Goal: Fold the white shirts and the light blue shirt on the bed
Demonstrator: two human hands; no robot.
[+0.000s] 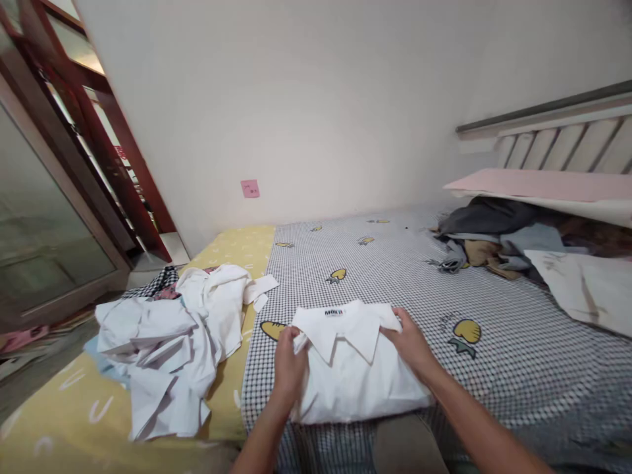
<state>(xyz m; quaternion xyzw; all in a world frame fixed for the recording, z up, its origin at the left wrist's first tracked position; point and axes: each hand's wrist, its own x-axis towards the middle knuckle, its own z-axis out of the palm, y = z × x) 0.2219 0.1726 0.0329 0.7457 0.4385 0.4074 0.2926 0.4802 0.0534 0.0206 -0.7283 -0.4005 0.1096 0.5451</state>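
And here we are at the near side of the bed, with both hands on the white shirt (363,392), front and centre on the checked sheet (316,260)! It lies folded into a neat, broad block, collar (365,332) uppermost, its two points aimed back toward the person, and the dark-lettered label (334,313) in plain sight at the far edge of the neck. Look at the grip: the left hand (290,359) has the shoulder on its own side pinched between thumb and fingers, while the right hand (407,336) grasps the opposite shoulder, so the collar sits squarely between them!

Over to the left, on the yellow sheet (49,411), a rumpled heap of white garments (162,336) sprawls near the shirt but apart from it, with a light blue cloth (101,359) peeping out beneath and a black-and-white checked cloth (154,283) behind. Out on the right flank, dark clothes (488,217) are bunched under a pink panel (543,183), and a creased white sheet-like item (602,286) lies just in front, too blurred to name. Up on the wall (355,99), a small pink note (249,188) watches over it all
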